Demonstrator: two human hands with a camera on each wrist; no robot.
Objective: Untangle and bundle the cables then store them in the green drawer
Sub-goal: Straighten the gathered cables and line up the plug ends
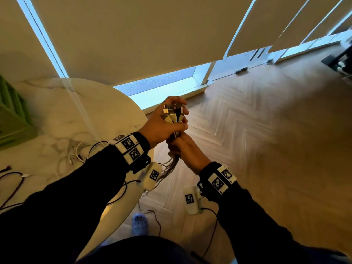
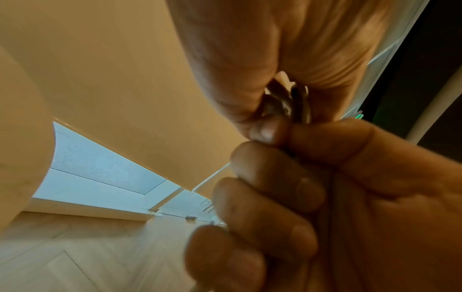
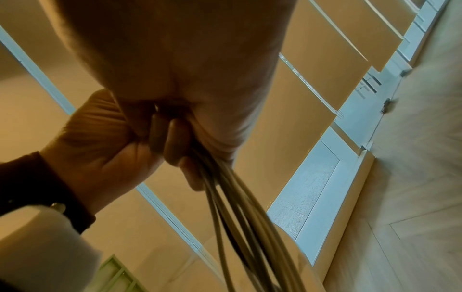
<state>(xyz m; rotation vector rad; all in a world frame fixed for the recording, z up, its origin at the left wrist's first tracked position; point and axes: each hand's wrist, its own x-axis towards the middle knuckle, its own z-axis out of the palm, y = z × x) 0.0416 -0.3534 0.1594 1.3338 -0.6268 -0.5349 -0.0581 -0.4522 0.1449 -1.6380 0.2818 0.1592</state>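
Observation:
Both hands hold one bundle of cables (image 1: 172,113) in the air, past the table's edge and over the floor. My left hand (image 1: 163,126) grips the top, where several white and black USB plugs stick up between its fingers. Just below it my right hand (image 1: 185,151) is wrapped round the cords, which hang down in a loose sheaf (image 1: 167,169). The right wrist view shows the pale cords (image 3: 237,207) leaving my right hand (image 3: 200,59), with the left hand (image 3: 100,148) beside it. The green drawer unit (image 1: 11,115) stands at the table's far left.
On the round marble table (image 1: 76,103) lie loose white cables (image 1: 70,153) and a dark red cable (image 1: 11,180) near its front edge. Wood floor spreads to the right. A blue shoe (image 1: 140,223) is below. Blinds and a low window sill run behind.

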